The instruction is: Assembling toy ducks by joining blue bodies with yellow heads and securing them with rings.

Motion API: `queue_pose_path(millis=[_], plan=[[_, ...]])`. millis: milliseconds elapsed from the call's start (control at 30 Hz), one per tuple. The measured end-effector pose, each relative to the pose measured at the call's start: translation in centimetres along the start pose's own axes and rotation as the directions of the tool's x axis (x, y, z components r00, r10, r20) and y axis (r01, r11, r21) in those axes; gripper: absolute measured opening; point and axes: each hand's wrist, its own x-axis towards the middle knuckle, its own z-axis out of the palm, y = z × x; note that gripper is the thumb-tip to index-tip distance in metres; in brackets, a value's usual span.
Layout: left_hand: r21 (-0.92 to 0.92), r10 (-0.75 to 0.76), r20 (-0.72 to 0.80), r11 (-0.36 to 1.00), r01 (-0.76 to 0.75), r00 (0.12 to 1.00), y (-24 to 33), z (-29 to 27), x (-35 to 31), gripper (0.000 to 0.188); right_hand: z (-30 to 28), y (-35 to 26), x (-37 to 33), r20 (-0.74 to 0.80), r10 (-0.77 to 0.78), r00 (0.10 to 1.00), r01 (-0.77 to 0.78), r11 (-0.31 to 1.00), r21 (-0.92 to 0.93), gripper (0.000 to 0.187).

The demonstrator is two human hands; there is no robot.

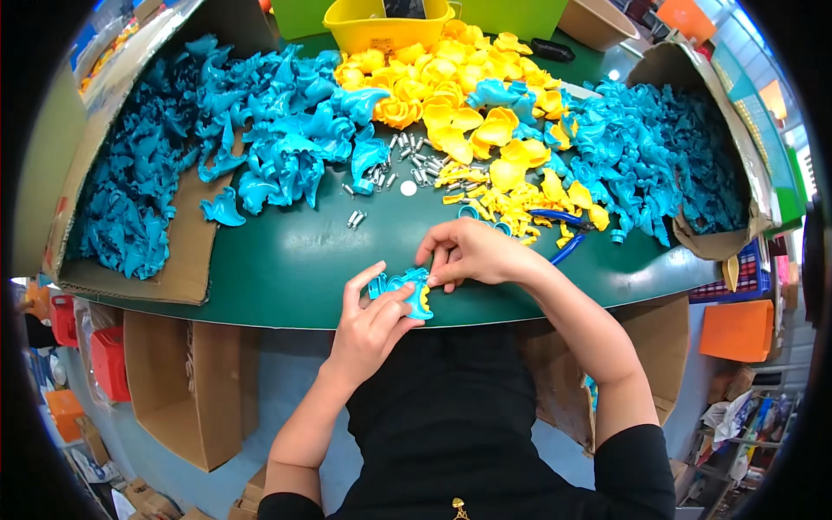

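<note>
1. While the left hand has its fingers clamped on a blue plastic piece at the lower centre of the frame, the right hand meets that piece's right end.
2. The right hand's thumb and forefinger are close together there; I cannot tell whether they pinch anything.
3. A yellow part shows along the right side of the blue plastic piece, which is held up just above the near edge of the green worktop.
4. Small metal cylinders lie scattered at the centre, beside a white disc.
5. Blue-handled pliers rest right of centre, touching small yellow pieces.
6. Large yellow pieces fill the upper centre, before a yellow basin.
7. Cardboard boxes stand at left and right, with blue pieces heaped in and beside them.
</note>
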Motion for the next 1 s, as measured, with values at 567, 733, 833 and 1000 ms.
queue_pose_path(millis=[567, 733, 833, 1000], plan=[[0.125, 0.018, -0.176, 0.992, 0.004, 0.984, 1.0, 1.5, -0.4, 0.030, -5.9, -0.8, 4.1, -0.700, -0.465, 0.542, -0.395, 0.595, -0.700, 0.042], [0.316, 0.103, -0.215, 0.948, -0.030, 0.971, 0.4, 2.5, -0.4, 0.030, -6.3, 0.5, 4.7, -0.615, -0.662, 0.427, -0.166, 0.611, -0.774, 0.015], [0.391, 0.149, -0.196, 0.918, -0.062, 0.969, 0.4, 2.4, -0.2, 0.026, -4.2, -0.9, 2.7, -0.580, -0.710, 0.398, -0.042, 0.618, -0.785, 0.009], [0.437, 0.167, -0.188, 0.897, -0.070, 0.968, 0.5, 2.8, -0.6, 0.025, 0.5, 0.0, 0.8, -0.646, -0.436, 0.626, 0.172, 0.886, -0.431, 0.008]])
